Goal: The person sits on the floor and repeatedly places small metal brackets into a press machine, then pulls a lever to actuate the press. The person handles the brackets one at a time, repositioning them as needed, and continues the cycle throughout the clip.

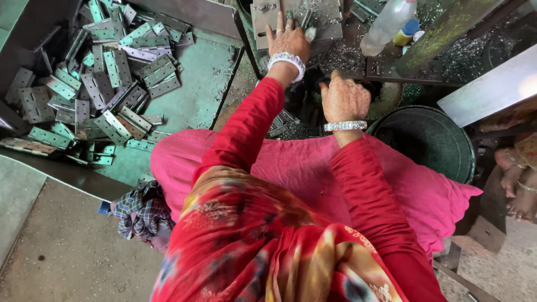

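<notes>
My left hand [288, 39] reaches forward in a red sleeve and lies palm down on a grey metal machine block [324, 14], fingers apart. A small pale metal piece [310, 34] sits at its thumb; whether it is pinched I cannot tell. My right hand [344, 98] is nearer to me, fingers curled down into a fist over a dark gap beside the block; what it grips is hidden. Both wrists wear beaded bangles. A large pile of flat grey-green metal hinges [106, 78] lies on a green tray [201, 89] to the left.
A pink cloth [313, 168] covers my lap. A dark green bucket [428, 137] stands at the right, with metal shavings [347, 56] around the machine. A clear plastic bottle [386, 25] lies at the top. Another person's bare feet [517, 179] are at the right edge. A checked rag [140, 210] lies lower left.
</notes>
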